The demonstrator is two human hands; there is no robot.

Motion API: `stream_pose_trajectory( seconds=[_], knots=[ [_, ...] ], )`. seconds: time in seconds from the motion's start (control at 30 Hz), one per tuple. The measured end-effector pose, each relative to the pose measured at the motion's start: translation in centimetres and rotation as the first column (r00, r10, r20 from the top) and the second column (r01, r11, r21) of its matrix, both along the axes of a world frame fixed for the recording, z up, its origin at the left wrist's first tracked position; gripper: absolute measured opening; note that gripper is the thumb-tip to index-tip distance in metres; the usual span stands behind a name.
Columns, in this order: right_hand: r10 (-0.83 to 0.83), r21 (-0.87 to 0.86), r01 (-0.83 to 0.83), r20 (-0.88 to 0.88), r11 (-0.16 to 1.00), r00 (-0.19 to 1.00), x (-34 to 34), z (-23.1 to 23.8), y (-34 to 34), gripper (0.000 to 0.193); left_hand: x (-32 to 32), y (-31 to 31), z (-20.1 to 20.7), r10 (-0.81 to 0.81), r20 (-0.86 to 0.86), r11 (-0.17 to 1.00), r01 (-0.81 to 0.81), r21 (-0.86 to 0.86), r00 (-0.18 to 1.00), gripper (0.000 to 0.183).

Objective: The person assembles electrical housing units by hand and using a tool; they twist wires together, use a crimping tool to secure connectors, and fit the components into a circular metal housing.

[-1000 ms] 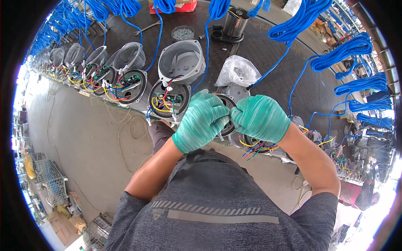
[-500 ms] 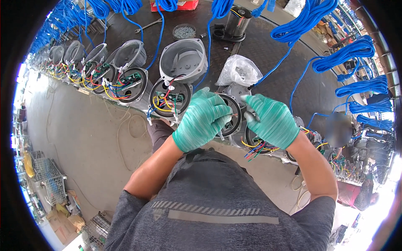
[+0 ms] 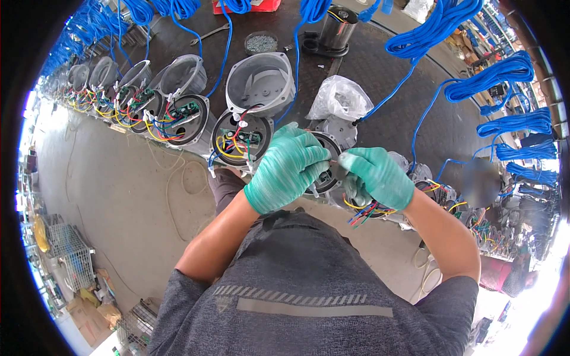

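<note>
Both hands wear green-and-white knit gloves and meet over a round grey motor housing [image 3: 328, 142] at the table's near edge. My left hand [image 3: 289, 169] is closed in a pinch at the housing's left side; what it grips is too small to make out. Close to those fingertips, my right hand [image 3: 379, 179] also pinches, thumb and forefinger together, over something hidden or tiny. A short white wire end [image 3: 313, 190] hangs below the left fingers. To the left stands an open housing [image 3: 217, 133] with a green circuit board [image 3: 249, 139] and yellow, red and blue wires.
A clear plastic bag [image 3: 339, 98] lies just beyond the hands. Farther back are a dish of small screws [image 3: 261, 43], a wrench [image 3: 209, 34] and a metal cylinder on a black base [image 3: 337, 29]. Coiled blue cables [image 3: 436, 28] and more wired housings [image 3: 190, 121] line the table.
My right hand has moved in toward the left fingertips, and its thumb and forefinger have come together. The left hand has stayed nearly in place.
</note>
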State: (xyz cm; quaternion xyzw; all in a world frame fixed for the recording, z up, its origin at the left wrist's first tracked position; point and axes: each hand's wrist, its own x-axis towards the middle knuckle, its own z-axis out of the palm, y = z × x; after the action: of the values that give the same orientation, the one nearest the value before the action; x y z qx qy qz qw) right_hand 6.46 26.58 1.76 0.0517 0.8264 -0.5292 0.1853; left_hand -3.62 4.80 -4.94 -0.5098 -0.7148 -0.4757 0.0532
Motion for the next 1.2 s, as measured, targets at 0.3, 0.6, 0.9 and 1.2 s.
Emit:
stream_pose_trajectory(
  seconds=[0.3, 0.6, 0.9, 1.2],
  knots=[
    [0.79, 0.833, -0.129, -0.447, 0.539, 0.42, -2.2, 0.6, 0.8, 0.035, -1.0, 0.0, -0.3, -0.096, 0.045, 0.995, 0.095, 0.012, 0.994, 0.018],
    [0.227, 0.418, -0.084, -0.305, 0.905, 0.925, -1.5, 0.1, 0.2, 0.025, -0.3, 0.1, -0.2, 0.031, 0.04, 0.995, -0.028, -0.095, 0.999, 0.012],
    [0.135, 0.599, 0.096, -0.329, 0.795, 0.935, -13.2, -3.5, 9.2, 0.035, -0.4, 0.2, 1.2, 0.059, 0.003, 0.976, -0.057, -0.212, 0.998, 0.018],
    [0.358, 0.829, -0.421, 0.291, 0.369, 0.887, -23.6, -9.0, 5.9, 0.039, -0.7, -0.4, 0.5, 0.03, -0.01, 0.979, -0.032, -0.201, 0.999, 0.023]
  ],
)
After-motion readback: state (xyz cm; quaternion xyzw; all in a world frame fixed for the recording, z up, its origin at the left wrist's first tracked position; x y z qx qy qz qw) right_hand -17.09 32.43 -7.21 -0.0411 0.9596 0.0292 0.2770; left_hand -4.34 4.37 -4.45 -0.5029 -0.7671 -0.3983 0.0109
